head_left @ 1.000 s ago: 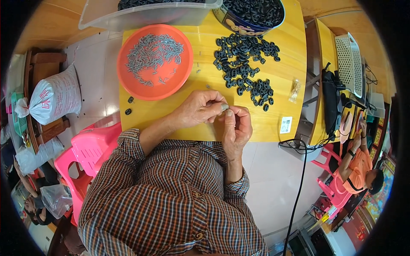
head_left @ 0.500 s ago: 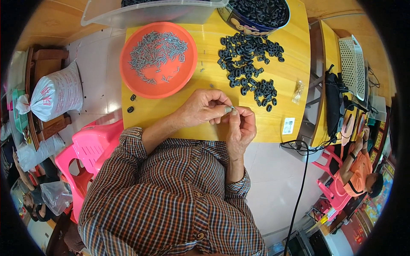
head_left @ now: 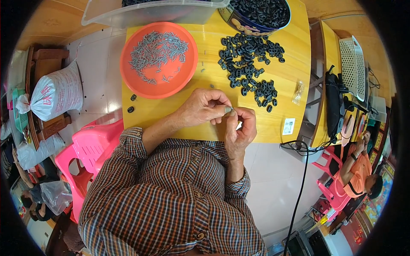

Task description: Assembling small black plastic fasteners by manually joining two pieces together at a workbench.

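Over the near edge of the yellow table (head_left: 171,123), my left hand (head_left: 207,109) and my right hand (head_left: 242,128) meet tip to tip. Both pinch at one spot; a tiny dark piece peeks out there, mostly hidden by the fingers, its kind unclear. Left of them and farther back is an orange-red basin (head_left: 166,88) holding a heap of thin grey metal pieces (head_left: 158,49), spring-like in look. Beyond my right hand, small black plastic pieces (head_left: 247,64) with holes, resembling cord locks, are spread in a loose pile.
A round tin (head_left: 247,28) full of black pieces and a clear plastic tub (head_left: 158,15) stand at the far edge. Two black pieces (head_left: 131,104) lie near the left edge. A small clear bag (head_left: 298,93) and white label (head_left: 288,126) lie right. A pink chair (head_left: 94,145) stands left.
My right fingers have shifted slightly, and a bright gap now shows between thumb and fingers. My left hand has hardly moved. People at both sides have changed posture a little.
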`<state>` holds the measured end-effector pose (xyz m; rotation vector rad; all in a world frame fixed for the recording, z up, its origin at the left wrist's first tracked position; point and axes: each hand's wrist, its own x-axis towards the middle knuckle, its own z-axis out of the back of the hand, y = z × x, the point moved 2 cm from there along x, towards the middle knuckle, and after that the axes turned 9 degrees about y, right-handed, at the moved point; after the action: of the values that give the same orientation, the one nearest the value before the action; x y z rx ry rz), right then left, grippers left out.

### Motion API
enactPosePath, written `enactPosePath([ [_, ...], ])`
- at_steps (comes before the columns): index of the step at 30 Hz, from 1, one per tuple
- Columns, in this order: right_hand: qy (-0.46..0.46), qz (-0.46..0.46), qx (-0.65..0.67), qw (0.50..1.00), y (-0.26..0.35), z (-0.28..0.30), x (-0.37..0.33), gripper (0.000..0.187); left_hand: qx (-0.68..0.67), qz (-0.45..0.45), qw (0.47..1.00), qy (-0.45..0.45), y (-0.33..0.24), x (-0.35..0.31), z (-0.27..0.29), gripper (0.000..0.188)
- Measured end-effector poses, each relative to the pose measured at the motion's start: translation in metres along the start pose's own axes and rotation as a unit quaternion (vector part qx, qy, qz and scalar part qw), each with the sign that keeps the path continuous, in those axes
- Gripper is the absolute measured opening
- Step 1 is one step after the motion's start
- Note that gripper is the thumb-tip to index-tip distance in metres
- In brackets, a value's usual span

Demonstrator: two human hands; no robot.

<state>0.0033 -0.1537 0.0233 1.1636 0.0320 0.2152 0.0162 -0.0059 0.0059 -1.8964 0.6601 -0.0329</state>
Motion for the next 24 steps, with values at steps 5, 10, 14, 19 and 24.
enactPosePath([
  [5,0.014,-0.046,0.060,0.997,-0.007,0.002,-0.002,0.008,0.034,-0.028,0.999,-0.022,0.001,0.001,-0.001,0.009],
  [10,0.040,-0.071,0.047,0.996,-0.009,0.002,-0.001,0.009,0.116,-0.095,0.988,-0.043,-0.002,0.001,-0.002,0.009],
  [14,0.047,-0.075,0.033,0.996,-0.006,0.002,-0.001,0.009,0.110,-0.093,0.988,-0.047,-0.001,-0.001,-0.002,0.009],
  [19,0.026,-0.089,0.127,0.988,-0.002,-0.005,0.000,0.006,-0.004,-0.033,0.999,-0.038,0.001,-0.003,0.000,0.007],
  [24,0.030,-0.071,0.142,0.987,0.002,-0.008,0.001,0.005,-0.052,-0.017,0.998,-0.016,0.002,-0.004,0.006,0.006],
])
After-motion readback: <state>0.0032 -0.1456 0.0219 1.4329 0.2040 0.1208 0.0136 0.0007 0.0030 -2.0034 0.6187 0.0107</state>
